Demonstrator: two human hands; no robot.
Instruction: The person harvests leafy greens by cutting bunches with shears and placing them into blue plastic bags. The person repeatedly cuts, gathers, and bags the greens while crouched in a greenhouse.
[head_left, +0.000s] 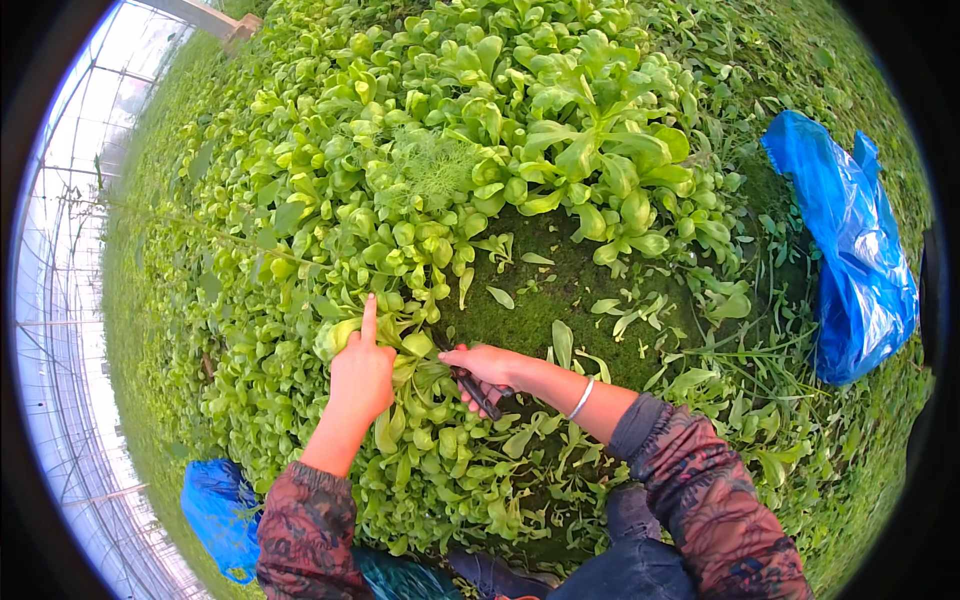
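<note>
My left hand (363, 379) is in among the low leafy greens (418, 345), its index finger stretched out over the leaves. The other fingers curl around a bunch of them, their tips hidden by foliage. Just right of it, my right hand (486, 366) grips a dark-handled cutting tool (478, 396), probably shears. Its working end reaches toward the stems at the base of the bunch, and the leaves hide most of it. Pale stems fan out between the two hands.
Mossy soil (517, 322) with loose cut leaves lies beyond my right hand. A blue plastic bag (855, 255) rests at the right, another blue bag (219, 514) at the lower left. A taller leafy plant (600, 135) and a feathery herb (427, 169) stand ahead. Greenhouse sheeting (64, 300) borders the left.
</note>
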